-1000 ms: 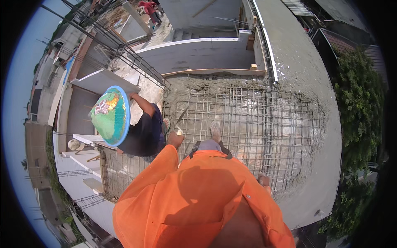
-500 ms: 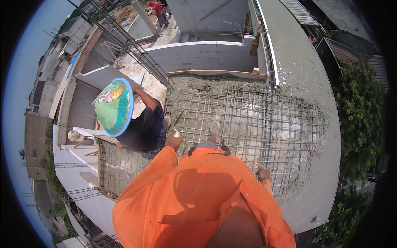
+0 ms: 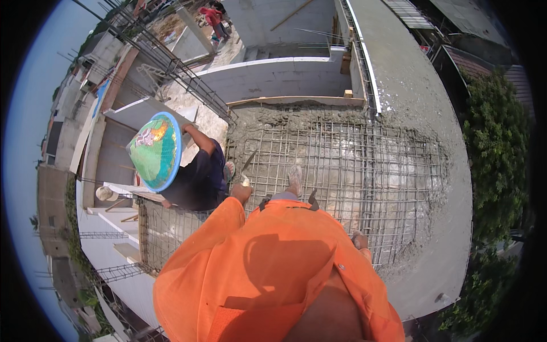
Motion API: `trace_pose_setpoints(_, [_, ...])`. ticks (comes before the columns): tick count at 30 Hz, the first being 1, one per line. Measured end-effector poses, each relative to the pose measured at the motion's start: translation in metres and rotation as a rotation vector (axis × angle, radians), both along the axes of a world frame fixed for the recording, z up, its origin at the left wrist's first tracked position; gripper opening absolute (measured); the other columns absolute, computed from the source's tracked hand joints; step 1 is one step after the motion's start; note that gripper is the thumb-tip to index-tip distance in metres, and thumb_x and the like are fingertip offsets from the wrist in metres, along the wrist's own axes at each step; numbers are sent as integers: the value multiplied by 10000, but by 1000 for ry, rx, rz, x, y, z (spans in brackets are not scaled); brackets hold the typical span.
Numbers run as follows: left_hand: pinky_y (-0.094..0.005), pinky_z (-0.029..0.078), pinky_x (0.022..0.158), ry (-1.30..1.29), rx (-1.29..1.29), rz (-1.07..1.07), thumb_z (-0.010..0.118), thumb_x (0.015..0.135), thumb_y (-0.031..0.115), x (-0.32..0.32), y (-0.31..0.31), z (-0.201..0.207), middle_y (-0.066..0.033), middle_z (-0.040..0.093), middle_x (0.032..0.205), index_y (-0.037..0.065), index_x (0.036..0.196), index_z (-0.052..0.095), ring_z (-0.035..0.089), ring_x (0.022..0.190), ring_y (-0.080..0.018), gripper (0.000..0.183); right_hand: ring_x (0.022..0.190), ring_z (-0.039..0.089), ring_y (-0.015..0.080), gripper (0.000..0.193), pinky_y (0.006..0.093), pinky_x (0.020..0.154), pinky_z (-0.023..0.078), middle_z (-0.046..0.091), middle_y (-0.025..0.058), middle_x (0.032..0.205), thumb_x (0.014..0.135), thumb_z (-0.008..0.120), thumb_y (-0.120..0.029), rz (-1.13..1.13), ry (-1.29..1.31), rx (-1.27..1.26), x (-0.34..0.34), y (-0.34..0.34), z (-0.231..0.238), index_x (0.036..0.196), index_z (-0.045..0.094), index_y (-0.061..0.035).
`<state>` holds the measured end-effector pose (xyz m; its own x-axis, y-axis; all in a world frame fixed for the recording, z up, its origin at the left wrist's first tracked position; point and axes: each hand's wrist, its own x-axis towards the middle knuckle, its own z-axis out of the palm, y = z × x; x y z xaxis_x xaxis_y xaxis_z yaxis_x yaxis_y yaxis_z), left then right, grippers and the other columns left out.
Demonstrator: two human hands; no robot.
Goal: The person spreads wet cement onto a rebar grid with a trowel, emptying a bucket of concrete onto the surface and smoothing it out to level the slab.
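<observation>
My left hand (image 3: 241, 193) is closed around the pale handle of a trowel (image 3: 249, 162), whose narrow metal blade points up and away over the rebar mesh (image 3: 336, 165). The mesh lies partly sunk in wet grey concrete (image 3: 290, 111). Low on the right, beside my orange sleeve, part of my right hand (image 3: 359, 240) shows above the bars; its fingers are too small and covered to read. One of my feet (image 3: 294, 181), caked with cement, stands on the mesh between the hands.
Close on my left a co-worker in a green cone-shaped hat (image 3: 155, 151) bends over the mesh edge. Wet concrete (image 3: 421, 102) runs along the right side to the slab's outer edge. Low block walls (image 3: 279, 77) and upright rebar columns (image 3: 196, 80) stand ahead. Another person in red (image 3: 213, 23) is far off.
The view has shifted slightly. My left hand still holds the trowel in nearly the same place. My right hand shows a little less beside the sleeve.
</observation>
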<state>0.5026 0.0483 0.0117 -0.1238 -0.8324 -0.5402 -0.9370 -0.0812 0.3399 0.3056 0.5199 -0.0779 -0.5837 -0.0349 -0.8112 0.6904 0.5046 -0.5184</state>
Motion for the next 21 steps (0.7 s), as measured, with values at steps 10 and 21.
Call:
trace_pose_setpoints(10, [-393, 500, 626, 35, -19, -44, 695, 614, 217, -21, 13, 31, -219, 642, 751, -78, 793, 628, 652, 703, -313, 352, 671, 634, 184, 225, 332, 444, 387, 589, 43, 764, 794, 489, -222, 90, 18, 19, -8, 6, 7, 916, 612, -79])
trace_pose_setpoints(21, [-400, 495, 626, 43, -103, -53, 692, 614, 201, 9, 3, 11, -217, 641, 730, -64, 759, 637, 650, 691, -326, 308, 685, 622, 239, 245, 377, 527, 414, 610, 113, 773, 780, 519, -252, 255, 132, 33, 1, -6, 17, 833, 624, -37])
